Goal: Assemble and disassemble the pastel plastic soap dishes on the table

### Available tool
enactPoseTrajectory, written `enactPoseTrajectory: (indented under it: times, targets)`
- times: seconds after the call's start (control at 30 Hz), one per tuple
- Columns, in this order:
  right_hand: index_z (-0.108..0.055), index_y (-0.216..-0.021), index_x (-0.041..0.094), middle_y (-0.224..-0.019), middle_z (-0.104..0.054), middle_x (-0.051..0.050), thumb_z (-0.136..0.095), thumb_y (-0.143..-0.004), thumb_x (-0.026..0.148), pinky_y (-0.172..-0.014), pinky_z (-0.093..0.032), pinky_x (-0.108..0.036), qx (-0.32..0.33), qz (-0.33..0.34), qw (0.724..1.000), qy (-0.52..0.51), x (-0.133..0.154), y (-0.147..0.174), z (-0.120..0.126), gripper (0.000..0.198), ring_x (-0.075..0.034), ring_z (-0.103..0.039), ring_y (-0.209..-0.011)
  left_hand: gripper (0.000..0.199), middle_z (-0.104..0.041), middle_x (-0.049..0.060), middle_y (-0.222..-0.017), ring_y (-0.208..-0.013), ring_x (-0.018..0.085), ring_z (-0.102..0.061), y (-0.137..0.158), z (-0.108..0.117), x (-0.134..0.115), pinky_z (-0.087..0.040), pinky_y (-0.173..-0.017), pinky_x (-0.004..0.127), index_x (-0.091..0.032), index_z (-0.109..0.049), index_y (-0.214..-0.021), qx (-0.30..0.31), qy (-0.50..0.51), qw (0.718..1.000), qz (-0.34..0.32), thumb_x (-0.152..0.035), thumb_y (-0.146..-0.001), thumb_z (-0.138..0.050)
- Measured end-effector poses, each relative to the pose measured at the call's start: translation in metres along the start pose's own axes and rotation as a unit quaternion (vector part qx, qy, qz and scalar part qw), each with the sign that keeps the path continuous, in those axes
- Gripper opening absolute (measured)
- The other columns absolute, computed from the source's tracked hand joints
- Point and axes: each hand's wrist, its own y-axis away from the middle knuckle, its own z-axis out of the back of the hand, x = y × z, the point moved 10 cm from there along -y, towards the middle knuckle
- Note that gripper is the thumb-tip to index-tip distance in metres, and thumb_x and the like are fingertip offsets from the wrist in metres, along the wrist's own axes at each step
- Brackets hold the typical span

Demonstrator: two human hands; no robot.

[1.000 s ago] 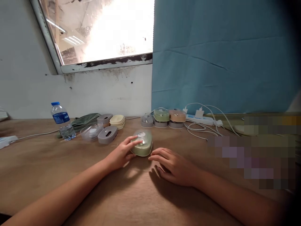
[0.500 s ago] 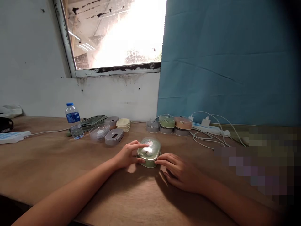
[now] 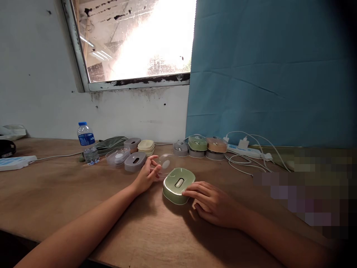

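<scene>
One green box (image 3: 178,190), long axis seemingly away-rightward.

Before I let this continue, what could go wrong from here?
The left hand, holding the clear lid, could bump the grey slotted box close beside it. The green slotted box might slide, since the right hand seems to touch it only with fingertips.

water bottle (image 3: 88,144), blue cap and label, upright on surface (image 3: 50,201), left side. dark green fabric item (image 3: 111,146) just beside it. white power strip (image 3: 16,163) far left, cord (image 3: 60,157) running right. second power strip (image 3: 251,151) at right, white plugs (image 3: 243,143) in it. window (image 3: 139,41), worn frame. blue sheet (image 3: 264,82) hanging right of window.
</scene>
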Motion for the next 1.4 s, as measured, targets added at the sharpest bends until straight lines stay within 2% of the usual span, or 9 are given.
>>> enactPoseTrajectory:
  times: [0.17, 0.3, 0.4, 0.53, 0.7, 0.87, 1.03, 1.2, 1.4]
  targets:
    - [-0.052, -0.116, 0.019, -0.108, -0.059, -0.008, -0.046, -0.079, 0.013, -0.089, -0.045, -0.038, -0.005, -0.001, 1.000, -0.002, -0.001, 0.000, 0.000, 0.039, -0.020, -0.052, -0.101, 0.037, -0.039, 0.012, -0.119, -0.062, 0.008, -0.055, -0.004, 0.028, 0.004, -0.051, -0.069, 0.033, -0.020, -0.039, -0.120, -0.084, -0.160, 0.983, -0.003, -0.031, -0.085, -0.045]
    - [-0.053, -0.115, 0.019, -0.107, -0.060, -0.008, -0.047, -0.078, 0.012, -0.089, -0.045, -0.037, -0.004, -0.001, 1.000, -0.002, 0.000, -0.001, 0.001, 0.038, -0.020, -0.053, -0.100, 0.024, -0.041, 0.012, -0.122, -0.086, 0.016, -0.057, -0.003, 0.012, -0.007, -0.047, -0.079, 0.034, -0.016, -0.060, -0.096, 0.021, -0.264, 0.963, -0.039, -0.030, -0.085, -0.045]
    - [-0.053, -0.116, 0.019, -0.107, -0.060, -0.009, -0.047, -0.078, 0.013, -0.089, -0.045, -0.038, -0.005, 0.000, 1.000, -0.005, 0.001, -0.001, 0.002, 0.039, -0.020, -0.053, -0.100, 0.023, -0.053, 0.008, -0.104, -0.076, 0.014, -0.058, 0.002, -0.006, -0.010, -0.048, -0.069, 0.027, -0.017, -0.063, -0.092, 0.113, -0.277, 0.952, -0.061, -0.032, -0.082, -0.050]
    - [-0.052, -0.116, 0.019, -0.107, -0.059, -0.009, -0.046, -0.078, 0.012, -0.088, -0.045, -0.038, -0.005, 0.000, 1.000, -0.008, 0.001, 0.000, 0.002, 0.039, -0.020, -0.053, -0.100, 0.020, -0.058, 0.005, -0.088, -0.071, 0.012, -0.056, 0.002, -0.008, -0.020, -0.045, -0.065, 0.024, -0.018, -0.066, -0.091, 0.124, -0.304, 0.938, -0.111, -0.025, -0.082, -0.050]
    - [-0.052, -0.116, 0.019, -0.107, -0.059, -0.009, -0.047, -0.079, 0.012, -0.088, -0.045, -0.038, -0.004, 0.000, 1.000, -0.013, 0.000, 0.001, 0.002, 0.039, -0.021, -0.053, -0.100, 0.022, -0.059, 0.005, -0.087, -0.084, 0.017, -0.054, -0.007, 0.052, -0.048, -0.043, -0.079, 0.029, -0.020, -0.065, -0.091, -0.062, -0.363, 0.914, -0.171, -0.029, -0.085, -0.046]
    - [-0.051, -0.118, 0.019, -0.108, -0.059, -0.010, -0.046, -0.079, 0.013, -0.088, -0.045, -0.038, 0.005, -0.002, 1.000, -0.014, -0.001, 0.001, 0.000, 0.039, -0.021, -0.053, -0.099, 0.026, -0.061, 0.006, -0.088, -0.085, 0.020, -0.053, 0.001, 0.145, -0.046, -0.041, -0.082, 0.032, -0.018, -0.064, -0.094, -0.233, -0.471, 0.839, -0.139, -0.033, -0.084, -0.045]
    - [-0.051, -0.117, 0.019, -0.107, -0.059, -0.010, -0.046, -0.079, 0.012, -0.087, -0.046, -0.038, -0.003, 0.004, 1.000, -0.017, 0.000, 0.001, 0.002, 0.039, -0.020, -0.054, -0.098, 0.027, -0.063, 0.005, -0.082, -0.080, 0.021, -0.054, 0.004, 0.186, -0.014, -0.040, -0.080, 0.034, -0.018, -0.065, -0.086, -0.186, -0.522, 0.828, -0.084, -0.034, -0.081, -0.045]
    - [-0.051, -0.118, 0.018, -0.108, -0.058, -0.010, -0.045, -0.079, 0.011, -0.088, -0.045, -0.038, 0.004, 0.002, 1.000, -0.018, 0.000, 0.001, 0.000, 0.040, -0.021, -0.053, -0.099, 0.026, -0.064, 0.003, -0.081, -0.078, 0.020, -0.055, 0.007, 0.189, 0.006, -0.042, -0.075, 0.029, -0.020, -0.065, -0.085, -0.128, -0.508, 0.851, -0.039, -0.035, -0.078, -0.046]
    - [-0.052, -0.116, 0.019, -0.107, -0.059, -0.009, -0.047, -0.078, 0.012, -0.087, -0.045, -0.037, -0.003, -0.004, 1.000, -0.021, 0.000, 0.000, 0.002, 0.039, -0.020, -0.054, -0.098, 0.031, -0.059, 0.005, -0.090, -0.085, 0.022, -0.056, 0.008, 0.184, -0.013, -0.042, -0.081, 0.033, -0.020, -0.063, -0.098, -0.179, -0.528, 0.829, -0.054, -0.039, -0.077, -0.049]
